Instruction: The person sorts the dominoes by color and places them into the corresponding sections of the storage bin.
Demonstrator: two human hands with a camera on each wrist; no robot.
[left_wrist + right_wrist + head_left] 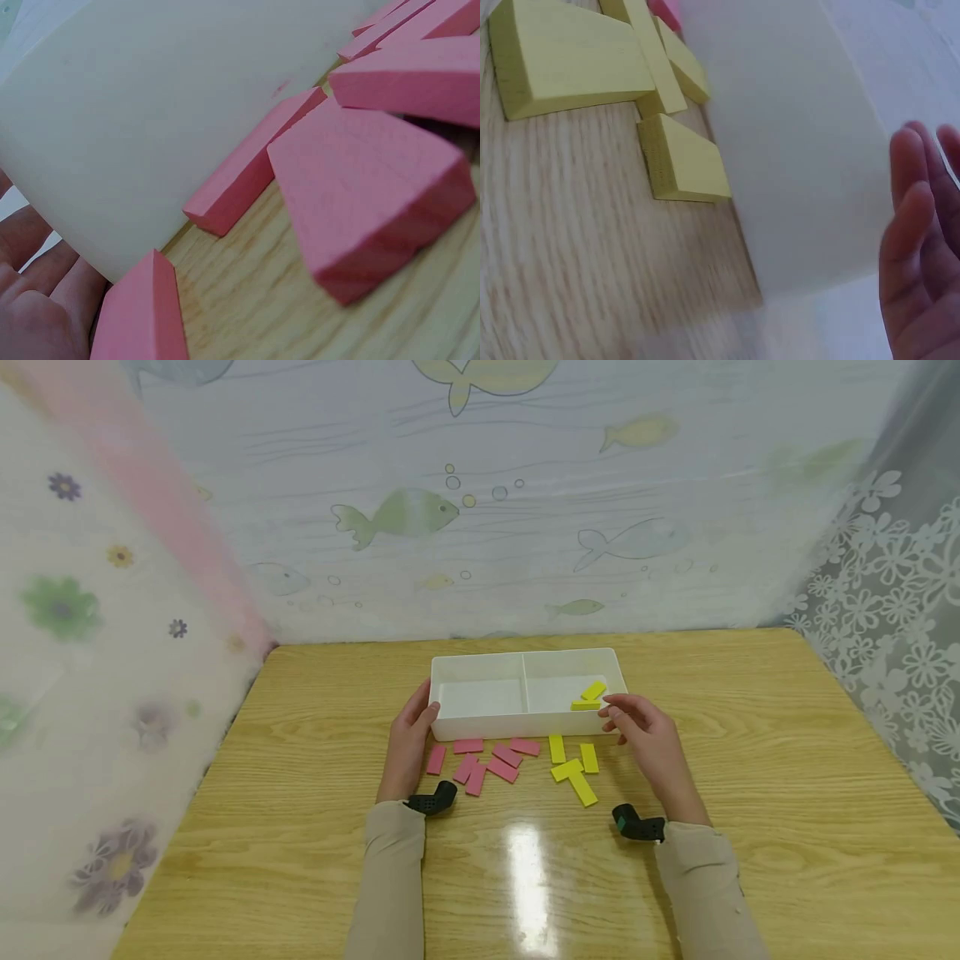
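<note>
Tray: the white tray (480, 727) sits on the wooden table (750, 827), split into two compartments; everything below is placed against it.
Your left hand: your left hand (409, 745) rests on the tray's left near corner, fingers fairly straight along the wall, holding nothing.
Your right hand: your right hand (651, 739) hangs just off the tray's right near corner, fingers loosely curled, nothing pinched in them as far as you can see.
Yellow blocks: two yellow blocks in the tray (589, 696) lie in its right compartment; four loose yellow blocks (573, 768) lie on the table just in front of the tray's right half.
Pink blocks: six pink blocks (483, 760) lie scattered in front of the tray's left half; the left compartment holds none.
Progress: judging by this, you have barely begun, with two yellow pieces in and all the pink ones out.
Head view only: the tray's inside and the counts.
Left wrist view only: a pink block (251, 166) lies close against the tray wall (135, 127).
Right wrist view only: a yellow block (681, 159) lies right by the wall, your fingers (915, 255) clear of it.
</note>
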